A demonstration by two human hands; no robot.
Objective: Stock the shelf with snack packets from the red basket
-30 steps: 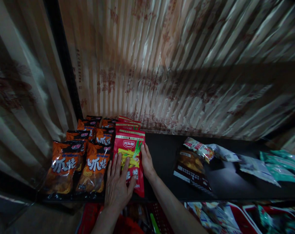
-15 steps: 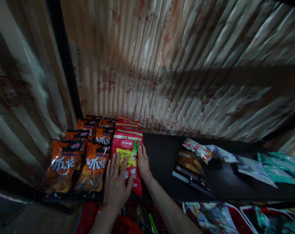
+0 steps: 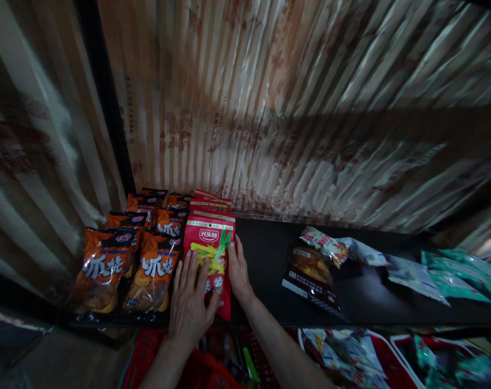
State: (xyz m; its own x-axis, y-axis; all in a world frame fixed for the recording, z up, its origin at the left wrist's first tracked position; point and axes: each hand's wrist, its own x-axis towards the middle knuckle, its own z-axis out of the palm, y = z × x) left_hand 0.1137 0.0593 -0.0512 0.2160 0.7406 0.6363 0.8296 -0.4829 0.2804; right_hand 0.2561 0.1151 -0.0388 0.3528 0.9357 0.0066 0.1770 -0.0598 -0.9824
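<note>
A red snack packet (image 3: 208, 235) with a yellow picture and green stalks stands at the front of a row of like packets on the black shelf. My left hand (image 3: 192, 300) lies on its lower front, fingers stretched out and slightly apart. Along the packet's right edge rests my right hand (image 3: 239, 270), fingers extended and pressed against the side; its thumb is hidden. More red packets (image 3: 210, 205) show their tops behind. Orange-and-black snack bags (image 3: 150, 275) stand in rows just left of my left hand.
On the black shelf (image 3: 265, 259) to the right lie a dark brown snack bag (image 3: 312, 275), small white packets (image 3: 361, 251) and teal packets (image 3: 458, 273). A pleated, printed sheet (image 3: 249, 108) covers the back. Below the shelf edge are red baskets (image 3: 385, 359) with more packets.
Both hands stay on the red packet with hardly any movement. The whole view has shifted slightly, so everything appears a little higher and further left.
</note>
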